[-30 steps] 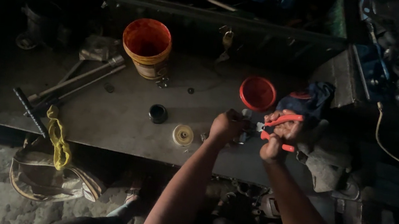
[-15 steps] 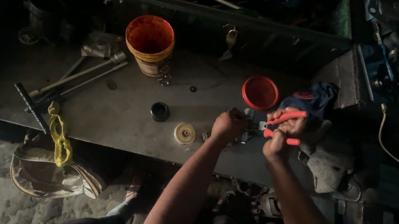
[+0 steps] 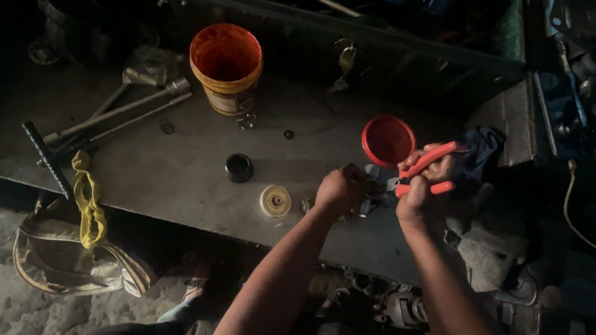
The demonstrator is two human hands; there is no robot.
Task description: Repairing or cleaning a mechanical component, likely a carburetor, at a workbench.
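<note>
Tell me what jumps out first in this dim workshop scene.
The orange bucket stands at the back of the grey workbench. A small red cup sits further right, beside the right hand gripping red-handled pliers. The left hand pinches a small part alongside.

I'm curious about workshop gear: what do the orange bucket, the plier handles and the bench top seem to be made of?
Orange bucket: probably plastic, with an even colour and a thin moulded rim.
Plier handles in the right hand: apparently red rubbery or plastic sleeves with a matte finish.
Bench top: looks like dull grey sheet metal, stained and scuffed, though the dim light leaves that uncertain.
</note>
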